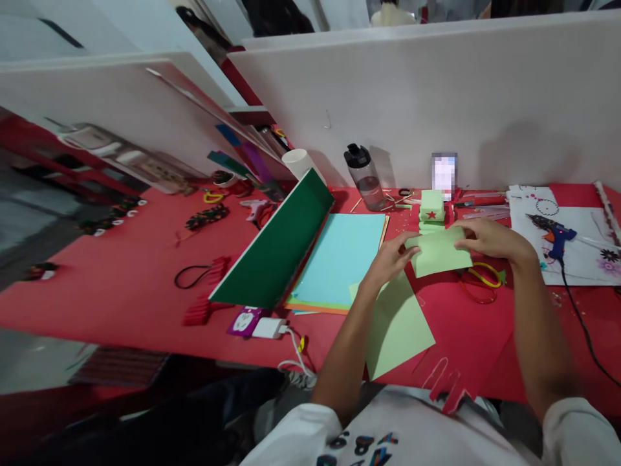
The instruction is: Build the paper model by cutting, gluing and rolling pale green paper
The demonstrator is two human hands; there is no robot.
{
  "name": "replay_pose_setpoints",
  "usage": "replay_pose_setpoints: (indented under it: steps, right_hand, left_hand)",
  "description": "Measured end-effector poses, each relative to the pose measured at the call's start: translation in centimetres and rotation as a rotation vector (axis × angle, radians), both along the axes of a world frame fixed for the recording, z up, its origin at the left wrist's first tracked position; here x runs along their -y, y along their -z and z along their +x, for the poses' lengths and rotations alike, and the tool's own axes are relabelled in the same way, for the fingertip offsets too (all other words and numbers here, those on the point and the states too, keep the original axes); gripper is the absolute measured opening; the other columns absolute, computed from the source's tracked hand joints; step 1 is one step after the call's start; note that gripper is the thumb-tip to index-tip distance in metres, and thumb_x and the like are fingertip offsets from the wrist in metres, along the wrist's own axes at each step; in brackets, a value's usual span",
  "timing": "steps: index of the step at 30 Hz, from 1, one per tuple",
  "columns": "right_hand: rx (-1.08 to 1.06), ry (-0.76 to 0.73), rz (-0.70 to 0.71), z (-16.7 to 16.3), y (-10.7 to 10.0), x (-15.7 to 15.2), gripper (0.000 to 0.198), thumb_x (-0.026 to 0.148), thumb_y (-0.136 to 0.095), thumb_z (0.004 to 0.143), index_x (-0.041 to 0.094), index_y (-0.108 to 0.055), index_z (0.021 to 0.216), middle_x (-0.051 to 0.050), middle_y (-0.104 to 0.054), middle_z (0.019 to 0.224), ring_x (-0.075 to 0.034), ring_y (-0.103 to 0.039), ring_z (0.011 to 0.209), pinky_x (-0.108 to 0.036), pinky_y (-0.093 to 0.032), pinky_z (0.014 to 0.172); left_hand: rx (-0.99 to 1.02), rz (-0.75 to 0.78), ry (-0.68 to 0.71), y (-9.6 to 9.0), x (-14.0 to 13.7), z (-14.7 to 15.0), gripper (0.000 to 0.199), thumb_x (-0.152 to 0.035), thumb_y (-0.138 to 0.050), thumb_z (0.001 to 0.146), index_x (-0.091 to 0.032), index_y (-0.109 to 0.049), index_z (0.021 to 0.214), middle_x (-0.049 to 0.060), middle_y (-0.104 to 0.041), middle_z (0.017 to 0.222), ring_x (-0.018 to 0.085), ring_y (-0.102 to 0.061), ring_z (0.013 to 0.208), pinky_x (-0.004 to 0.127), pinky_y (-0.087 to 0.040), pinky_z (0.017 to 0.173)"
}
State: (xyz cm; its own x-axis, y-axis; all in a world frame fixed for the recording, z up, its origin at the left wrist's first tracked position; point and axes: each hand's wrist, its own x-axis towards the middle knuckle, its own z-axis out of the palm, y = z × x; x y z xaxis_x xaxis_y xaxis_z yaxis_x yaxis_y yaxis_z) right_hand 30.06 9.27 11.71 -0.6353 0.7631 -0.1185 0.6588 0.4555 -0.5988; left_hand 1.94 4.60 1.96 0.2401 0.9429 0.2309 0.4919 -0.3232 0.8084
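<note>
A small pale green sheet of paper (pixel 440 254) is held up between my two hands, above the red tabletop. My left hand (pixel 392 257) pinches its left edge, and my right hand (pixel 485 238) grips the upper right corner. Just behind it stands a light green paper figure (pixel 431 206) with a red star on its block-shaped head. A larger light green sheet (pixel 398 327) lies under my left forearm. Scissors with yellow and red handles (pixel 485 279) rest close to my right hand, partly covered by the held paper.
A green-covered folder (pixel 279 249) stands open beside stacked blue paper (pixel 337 252). Behind are a water bottle (pixel 365 178) and a lit phone (pixel 444 175). At right, a blue glue gun (pixel 560 241) lies on a white sheet, its cord trailing forward. A white power adapter (pixel 269 327) sits near the front edge.
</note>
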Motion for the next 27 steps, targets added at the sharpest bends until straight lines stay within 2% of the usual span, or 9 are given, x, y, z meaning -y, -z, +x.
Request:
replay_pose_setpoints:
  steps: [3,6,8,11,14,17,21,27]
  right_hand:
    - [-0.025,0.03,-0.021,-0.3,0.4,0.8,0.034,0.036,-0.066,0.093,0.018,-0.07,0.121,-0.004,-0.068,0.083,-0.019,-0.056,0.073,-0.028,-0.037,0.068]
    - [-0.088,0.054,-0.067,-0.3,1.9,1.7,0.046,0.038,-0.064,0.094,0.019,-0.064,0.136,0.004,-0.054,0.067,-0.016,-0.047,0.063,-0.028,-0.034,0.064]
    - [-0.186,0.092,-0.095,-0.2,3.6,2.4,0.053,0.038,-0.062,0.094,0.021,-0.059,0.144,0.007,-0.049,0.064,-0.016,-0.044,0.061,-0.027,-0.034,0.063]
    - [-0.366,0.177,-0.142,-0.2,6.8,3.8,0.06,0.037,-0.061,0.094,0.022,-0.052,0.151,0.005,-0.055,0.072,-0.017,-0.05,0.067,-0.028,-0.04,0.066]
    - [-0.457,0.247,-0.177,-0.4,9.9,5.4,0.061,0.038,-0.06,0.094,0.023,-0.049,0.152,0.006,-0.05,0.069,-0.018,-0.049,0.063,-0.028,-0.041,0.064]
    - [-0.502,0.296,-0.161,-0.9,11.8,6.4,0.056,0.04,-0.059,0.095,0.022,-0.053,0.148,0.006,-0.05,0.069,-0.018,-0.049,0.064,-0.029,-0.04,0.065]
    - [-0.478,0.322,-0.098,-1.2,12.7,6.5,0.054,0.042,-0.061,0.096,0.022,-0.056,0.146,0.007,-0.047,0.067,-0.017,-0.047,0.064,-0.029,-0.037,0.066]
    - [-0.495,0.379,-0.069,-1.0,12.6,6.1,0.06,0.044,-0.062,0.094,0.017,-0.053,0.147,0.01,-0.045,0.063,-0.016,-0.043,0.061,-0.028,-0.034,0.065]
  left_hand:
    - [0.068,-0.057,-0.008,1.1,0.9,-0.3,0.045,-0.05,-0.064,0.099,-0.02,-0.069,0.131,0.004,-0.075,0.096,0.017,-0.062,0.075,0.027,-0.05,0.073]
    - [0.154,-0.115,-0.002,1.5,1.6,-0.4,0.043,-0.049,-0.064,0.098,-0.019,-0.069,0.129,0.007,-0.075,0.106,0.02,-0.067,0.085,0.029,-0.052,0.078]
    - [0.191,-0.149,-0.014,1.7,1.9,-0.4,0.042,-0.048,-0.063,0.098,-0.019,-0.069,0.127,0.008,-0.075,0.107,0.022,-0.069,0.09,0.031,-0.053,0.082]
    - [0.188,-0.151,-0.037,2.3,2.1,-0.2,0.04,-0.047,-0.06,0.099,-0.018,-0.069,0.124,0.009,-0.076,0.107,0.023,-0.07,0.094,0.032,-0.054,0.086]
    - [0.095,-0.103,-0.037,3.1,2.2,-0.3,0.039,-0.047,-0.057,0.1,-0.019,-0.071,0.125,0.008,-0.077,0.107,0.023,-0.069,0.092,0.033,-0.052,0.086]
    - [-0.006,-0.069,-0.003,3.6,2.1,-0.6,0.037,-0.043,-0.054,0.102,-0.021,-0.072,0.126,0.008,-0.078,0.107,0.023,-0.068,0.087,0.033,-0.051,0.085]
    - [-0.054,-0.067,0.035,3.6,2.1,-1.1,0.036,-0.038,-0.05,0.103,-0.023,-0.071,0.128,0.007,-0.078,0.104,0.022,-0.068,0.087,0.032,-0.049,0.084]
    - [-0.046,-0.074,0.027,3.6,1.9,-1.4,0.034,-0.037,-0.047,0.103,-0.022,-0.069,0.125,0.005,-0.076,0.104,0.02,-0.066,0.089,0.03,-0.047,0.082]
